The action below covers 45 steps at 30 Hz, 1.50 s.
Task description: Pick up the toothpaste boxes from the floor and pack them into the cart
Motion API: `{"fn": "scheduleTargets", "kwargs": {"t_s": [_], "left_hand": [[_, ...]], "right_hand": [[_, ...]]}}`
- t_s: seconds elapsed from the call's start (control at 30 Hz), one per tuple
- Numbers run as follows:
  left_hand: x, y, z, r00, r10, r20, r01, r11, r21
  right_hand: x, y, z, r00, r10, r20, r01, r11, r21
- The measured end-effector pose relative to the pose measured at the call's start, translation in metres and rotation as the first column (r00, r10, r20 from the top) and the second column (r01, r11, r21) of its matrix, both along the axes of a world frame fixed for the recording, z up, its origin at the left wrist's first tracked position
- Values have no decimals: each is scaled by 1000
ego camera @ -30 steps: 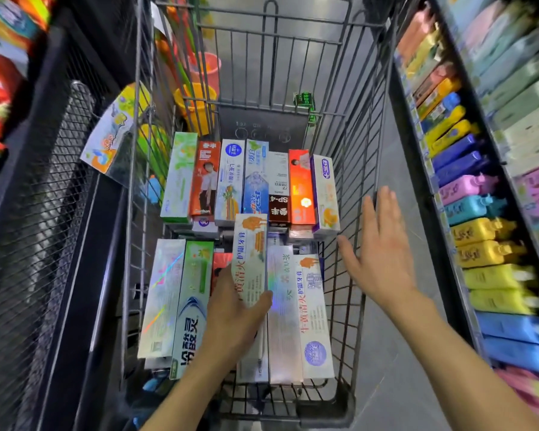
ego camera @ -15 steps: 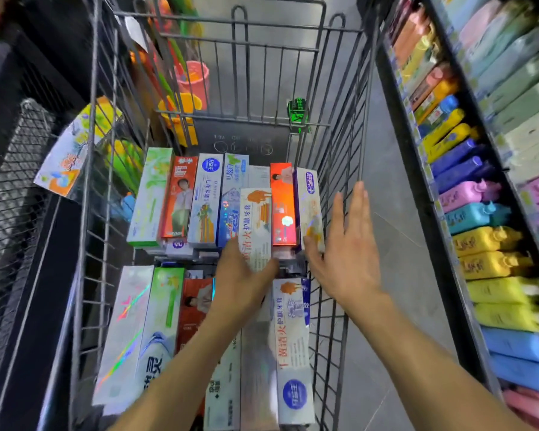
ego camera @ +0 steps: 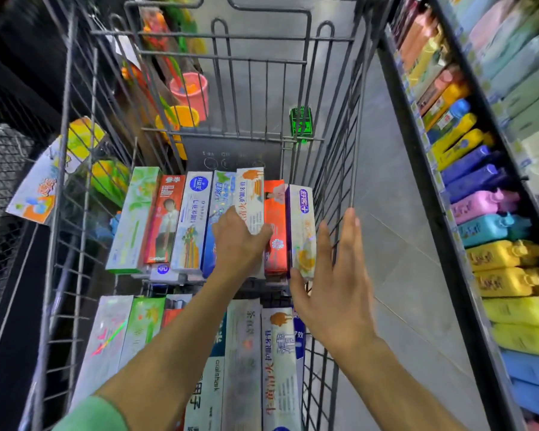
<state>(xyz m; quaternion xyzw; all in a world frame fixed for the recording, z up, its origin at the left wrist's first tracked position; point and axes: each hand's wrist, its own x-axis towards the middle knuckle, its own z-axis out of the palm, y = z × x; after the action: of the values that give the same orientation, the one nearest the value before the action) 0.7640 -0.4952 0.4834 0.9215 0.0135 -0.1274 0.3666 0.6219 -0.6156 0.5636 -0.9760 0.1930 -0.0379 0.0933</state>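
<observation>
left fingers [ego camera: 263, 236] grip a white toothpaste box [ego camera: 250, 197]; right fingers [ego camera: 350, 231] spread wide, holding nothing.

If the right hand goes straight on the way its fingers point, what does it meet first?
Probably the cart's right wire wall: the right hand is open, fingers pointing forward along it. Depth is unclear, so it may slide past.
</observation>
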Motion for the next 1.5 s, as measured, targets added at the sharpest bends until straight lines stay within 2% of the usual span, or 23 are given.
{"fn": "scheduleTargets", "kwargs": {"t_s": [0.1,0.23,0.7,0.87,0.93,1.03,1.2,1.27,1.33,1.37,1.5], "left_hand": [[7,0,13,998,-51,-26,51,998,35],[7,2,26,998,-37,-57,41,997,58],[-6,-3,14,999,-10,-30,12,996,87],[-13,7,36,994,-108,23,101,973,208],[-22,18,54,974,-211,76,189,954,234],[-37,40,79,893,-432,122,373,865,335],[-60,69,127,727,-676,120,559,684,469],[-69,75,150,670,-732,125,585,624,518],[-79,73,175,604,-794,70,657,545,521],[-85,69,188,548,-836,34,709,486,511],[-118,21,241,234,-964,127,767,263,585]], "right_hand": [[-1,0,-2,999,-2,37,1,1000,24],[-1,-1,-5,998,4,63,-7,999,42],[-4,-2,-7,998,20,64,-26,994,106],[-2,1,-2,1000,-4,21,1,991,134],[-1,2,6,999,2,-36,3,988,155],[-2,-2,22,985,62,-159,-39,989,145],[-21,-3,78,946,98,-308,-60,989,132],[-42,2,111,956,79,-281,-49,992,114],[-75,10,146,960,41,-277,-17,996,89],[-94,12,160,959,9,-284,12,997,70],[-182,9,209,938,-232,-257,235,972,-19]]}}
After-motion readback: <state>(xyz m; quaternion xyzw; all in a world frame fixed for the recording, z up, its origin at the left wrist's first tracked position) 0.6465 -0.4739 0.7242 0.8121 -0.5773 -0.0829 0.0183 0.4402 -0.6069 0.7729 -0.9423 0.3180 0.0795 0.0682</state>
